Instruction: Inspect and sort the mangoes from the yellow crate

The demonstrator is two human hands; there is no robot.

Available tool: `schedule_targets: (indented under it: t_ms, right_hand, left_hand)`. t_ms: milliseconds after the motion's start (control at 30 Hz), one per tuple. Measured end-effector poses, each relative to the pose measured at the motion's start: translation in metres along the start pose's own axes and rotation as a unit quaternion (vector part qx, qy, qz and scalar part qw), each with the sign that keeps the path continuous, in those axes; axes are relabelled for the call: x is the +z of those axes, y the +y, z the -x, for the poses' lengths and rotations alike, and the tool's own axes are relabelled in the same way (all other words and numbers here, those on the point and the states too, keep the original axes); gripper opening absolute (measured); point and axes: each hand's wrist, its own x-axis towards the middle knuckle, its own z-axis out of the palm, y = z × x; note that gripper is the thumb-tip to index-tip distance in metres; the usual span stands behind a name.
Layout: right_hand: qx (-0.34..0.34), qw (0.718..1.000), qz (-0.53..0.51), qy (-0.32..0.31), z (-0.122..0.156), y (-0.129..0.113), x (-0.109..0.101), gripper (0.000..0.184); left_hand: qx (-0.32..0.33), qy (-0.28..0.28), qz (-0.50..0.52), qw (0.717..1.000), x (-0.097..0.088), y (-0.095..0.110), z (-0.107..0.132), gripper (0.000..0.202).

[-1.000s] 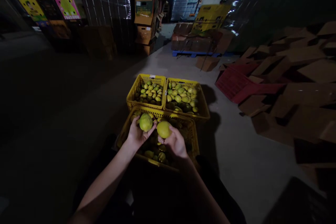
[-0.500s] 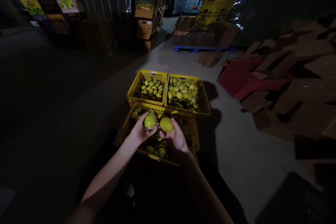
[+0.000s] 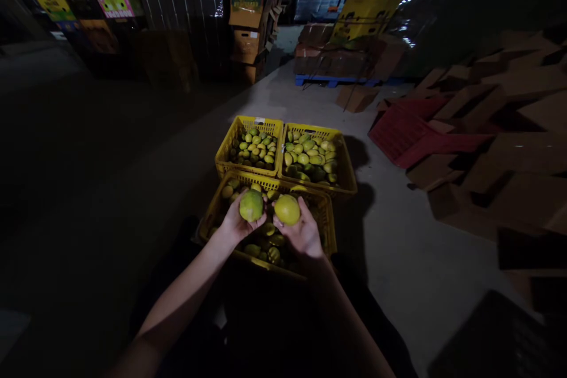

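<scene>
A greenish lemon (image 3: pixel 251 205) rests in my left hand (image 3: pixel 234 224), whose fingers curl around its underside. My right hand (image 3: pixel 307 237) cups a yellower lemon (image 3: pixel 287 209), with the thumb along its right side. Both fruits are held side by side above the near yellow crate (image 3: pixel 329 218), where more lemons lie in shadow, partly hidden by my hands. Beyond it, touching, stand two more yellow crates: the left one (image 3: pixel 224 165) holds smaller-looking green and yellow lemons, the right one (image 3: pixel 348 168) larger-looking ones.
On the right, a red plastic crate (image 3: pixel 405 133) lies tilted against a heap of cardboard boxes (image 3: pixel 509 189). Further back are a blue pallet (image 3: pixel 332 80) with wrapped goods, a loose carton (image 3: pixel 357 98) and a stack of cartons (image 3: pixel 245 12). The grey floor is dimly lit.
My hands have drawn slightly apart. The lemon in my right hand has turned and shifted right, showing a rounder, brighter side; the left one has turned, showing a greener side.
</scene>
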Motion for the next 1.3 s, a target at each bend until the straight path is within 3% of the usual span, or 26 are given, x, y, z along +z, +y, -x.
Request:
schedule_targets:
  t_ms: [133, 267, 367, 533, 700, 900, 1067, 1167, 1300]
  right_hand:
    - [0.007, 0.998, -0.051, 0.041, -0.003, -0.001, -0.005, 0.016]
    - [0.049, 0.997, -0.051, 0.038, -0.007, 0.0, -0.011, 0.031]
    - [0.047, 0.995, -0.068, 0.064, -0.007, 0.0, -0.014, 0.04]
    - [0.015, 0.991, -0.132, 0.024, -0.002, -0.004, -0.013, 0.039]
    - [-0.06, 0.984, -0.164, 0.026, 0.003, -0.01, -0.01, 0.038]
    - [-0.012, 0.99, -0.14, -0.02, 0.004, -0.01, -0.012, 0.041]
    - [-0.001, 0.988, -0.155, -0.02, 0.0, -0.006, -0.022, 0.029]
    - [0.019, 0.983, -0.183, 0.018, -0.004, -0.005, -0.027, 0.025]
    - [0.066, 0.976, -0.191, 0.085, -0.006, -0.006, -0.023, 0.027]
  left_hand:
    - [0.011, 0.002, 0.023, 1.0, 0.001, 0.0, -0.001, 0.03]
    - [0.021, 0.022, 0.011, 0.999, 0.005, 0.001, 0.002, 0.026]
    - [-0.003, 0.002, -0.006, 1.0, 0.006, 0.002, 0.004, 0.028]
    - [0.012, -0.044, 0.025, 0.999, 0.004, 0.002, 0.004, 0.023]
    - [-0.02, -0.073, 0.053, 0.996, -0.001, 0.005, 0.004, 0.019]
    - [-0.025, -0.078, 0.022, 0.996, 0.001, 0.007, 0.003, 0.017]
    - [-0.035, -0.02, 0.021, 0.999, 0.0, 0.006, 0.0, 0.02]
    - [-0.034, 0.031, 0.032, 0.998, -0.002, 0.005, -0.003, 0.019]
    - [-0.03, 0.053, 0.055, 0.997, -0.003, 0.004, -0.005, 0.02]
